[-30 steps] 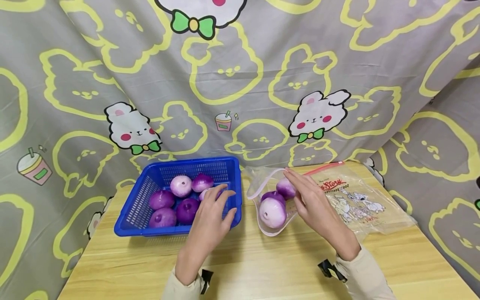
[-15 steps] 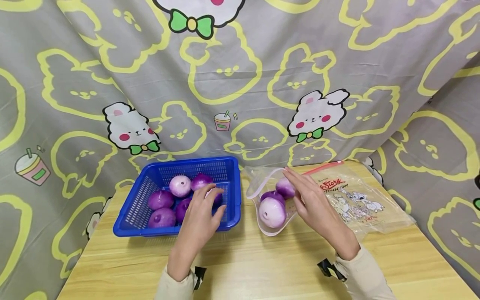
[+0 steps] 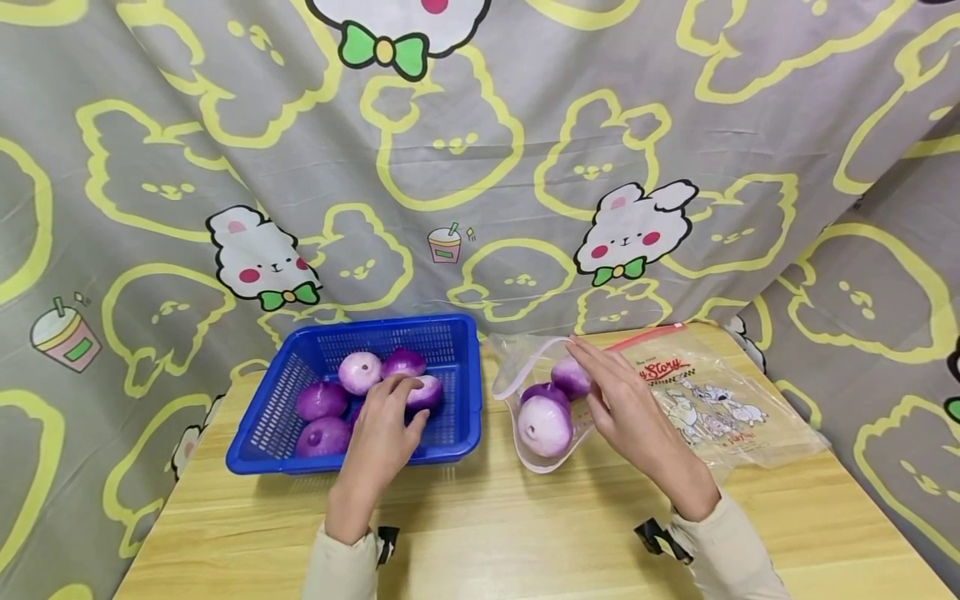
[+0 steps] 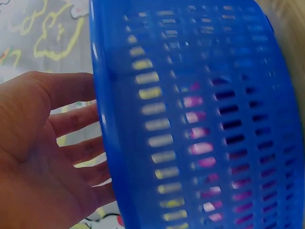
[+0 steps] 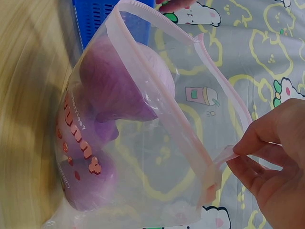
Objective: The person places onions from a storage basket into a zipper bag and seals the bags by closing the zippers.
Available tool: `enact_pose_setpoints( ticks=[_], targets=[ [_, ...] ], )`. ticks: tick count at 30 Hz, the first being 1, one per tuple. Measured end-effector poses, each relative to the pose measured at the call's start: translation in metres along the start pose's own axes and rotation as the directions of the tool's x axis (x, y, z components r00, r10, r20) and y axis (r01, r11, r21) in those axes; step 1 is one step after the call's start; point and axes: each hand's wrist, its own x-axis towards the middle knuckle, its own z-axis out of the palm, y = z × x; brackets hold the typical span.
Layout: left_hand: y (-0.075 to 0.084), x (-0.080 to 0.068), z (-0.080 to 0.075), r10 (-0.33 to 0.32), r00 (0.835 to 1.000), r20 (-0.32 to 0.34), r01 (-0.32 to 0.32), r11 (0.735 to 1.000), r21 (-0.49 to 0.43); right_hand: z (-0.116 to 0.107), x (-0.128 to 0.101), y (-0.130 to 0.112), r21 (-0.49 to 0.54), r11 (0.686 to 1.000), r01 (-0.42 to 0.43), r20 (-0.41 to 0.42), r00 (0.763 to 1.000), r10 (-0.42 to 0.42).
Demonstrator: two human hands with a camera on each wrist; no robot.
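Several purple onions (image 3: 360, 372) lie in a blue plastic basket (image 3: 465, 408). Above the basket's near right part, my left hand (image 3: 382, 433) reaches in with loosely bent, spread fingers, hiding most of one onion beneath it. The left wrist view shows this hand (image 4: 47, 143) past the rim; its fingertips are hidden by the basket wall. A clear zip bag (image 5: 157, 167) with a pale pink mouth strip stands open to the basket's right, with 3 onions (image 3: 545, 426) inside. My right hand (image 3: 630, 408) pinches the bag's mouth edge between thumb and fingers, seen in the right wrist view.
Another clear bag (image 3: 720, 400) with a red slider strip and cartoon print lies flat at the right of the wooden table (image 3: 487, 533). A grey patterned curtain (image 3: 517, 208) hangs directly behind the basket and bags.
My left hand has moved left across the basket, from over the right-hand onion, which now shows, to over an onion nearer the middle. The right hand and the bag have stayed put.
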Motion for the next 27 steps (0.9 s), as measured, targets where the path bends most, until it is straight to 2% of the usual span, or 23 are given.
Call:
enact_pose_setpoints(
  ticks=[11,21,27],
  targets=[
    [-0.029,-0.002,-0.007,-0.085,0.996,-0.003,0.085,0.996,0.021,0.000,0.000,0.000,0.001,1.000,0.009,0.004,1.000,-0.009],
    [-0.051,-0.005,-0.002,-0.168,0.984,0.053,0.167,0.986,0.030,-0.001,-0.002,-0.001,0.005,1.000,-0.012,0.025,1.000,0.012],
    [-0.060,-0.007,-0.006,-0.204,0.977,0.069,0.202,0.979,0.034,0.000,-0.001,0.000,0.010,1.000,0.000,0.016,1.000,0.000]
  ],
)
